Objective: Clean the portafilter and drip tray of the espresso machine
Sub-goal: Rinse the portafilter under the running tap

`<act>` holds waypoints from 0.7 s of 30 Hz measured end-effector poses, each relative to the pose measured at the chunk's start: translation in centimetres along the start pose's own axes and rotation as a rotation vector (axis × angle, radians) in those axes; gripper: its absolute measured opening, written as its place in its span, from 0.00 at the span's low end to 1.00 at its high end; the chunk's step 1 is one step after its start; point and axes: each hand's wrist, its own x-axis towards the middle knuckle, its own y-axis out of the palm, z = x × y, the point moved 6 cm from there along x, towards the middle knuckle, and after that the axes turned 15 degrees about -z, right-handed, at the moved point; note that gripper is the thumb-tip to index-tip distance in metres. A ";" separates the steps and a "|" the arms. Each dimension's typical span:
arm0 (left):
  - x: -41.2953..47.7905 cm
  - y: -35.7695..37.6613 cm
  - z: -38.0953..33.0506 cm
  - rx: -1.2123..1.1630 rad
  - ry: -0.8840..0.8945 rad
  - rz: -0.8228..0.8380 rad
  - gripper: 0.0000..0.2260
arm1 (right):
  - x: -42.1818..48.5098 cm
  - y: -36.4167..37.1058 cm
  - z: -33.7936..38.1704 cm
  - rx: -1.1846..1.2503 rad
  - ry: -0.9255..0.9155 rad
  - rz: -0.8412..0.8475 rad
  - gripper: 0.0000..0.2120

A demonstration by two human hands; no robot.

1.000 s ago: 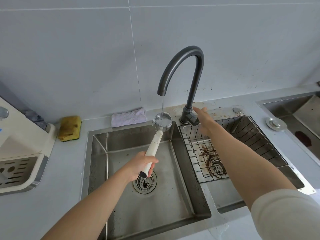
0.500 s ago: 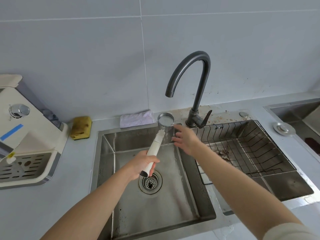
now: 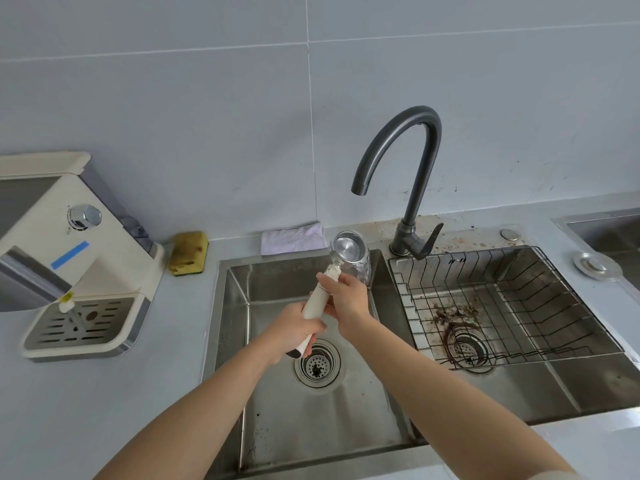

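Head view. We log the portafilter (image 3: pixel 316 301), held in both hands over the left basin (image 3: pixel 277 427). It is tilted, head up and away, toward the basin's back rim and below and left of the faucet (image 3: pixel 412 174) spout. Its butt end hangs over the drain (image 3: pixel 318 368).

Appearance: cream handle with a dark end cap. The head is round polished steel, open face turned toward the camera. The inside reads bright and mirror-like. The head's right edge is smeared by blur, so we cannot tell fine detail there.

Left hand (image 3: pixel 294 329): fingers curled round the lower handle, clamped on it. Right hand (image 3: pixel 348 301): fingers wrapped on the upper handle just under the head, thumb lying along the neck. The hands sit just beside each other, with a short stretch of cream showing between.

Drip tray (image 3: pixel 83 323): seated in the base of the machine (image 3: pixel 86 258) on the counter (image 3: pixel 86 410), well left of the basins. It has a slotted grey grate in a cream frame.

Also noted: a wire rack (image 3: pixel 512 299) sits in the right basin (image 3: pixel 588 386), with dark grounds (image 3: pixel 446 317) round that basin's outlet. A sponge (image 3: pixel 188 252) and a folded cloth (image 3: pixel 294 239) lie at the wall behind the left basin.
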 end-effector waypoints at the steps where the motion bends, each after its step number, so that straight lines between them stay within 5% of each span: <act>1: -0.1 -0.2 -0.1 0.021 0.016 -0.022 0.12 | -0.1 0.2 0.0 0.008 0.009 0.007 0.04; 6: 0.1 -1.5 -0.3 0.231 0.104 -0.235 0.04 | -0.7 1.7 0.2 0.098 0.055 0.135 0.06; 14: -0.8 -4.2 -1.6 0.935 0.387 -0.591 0.13 | -1.6 3.7 -0.1 0.235 0.203 0.279 0.06; 21: -3.6 -4.7 -4.1 1.266 0.589 -0.819 0.18 | -2.1 4.6 -0.5 0.307 0.289 0.337 0.04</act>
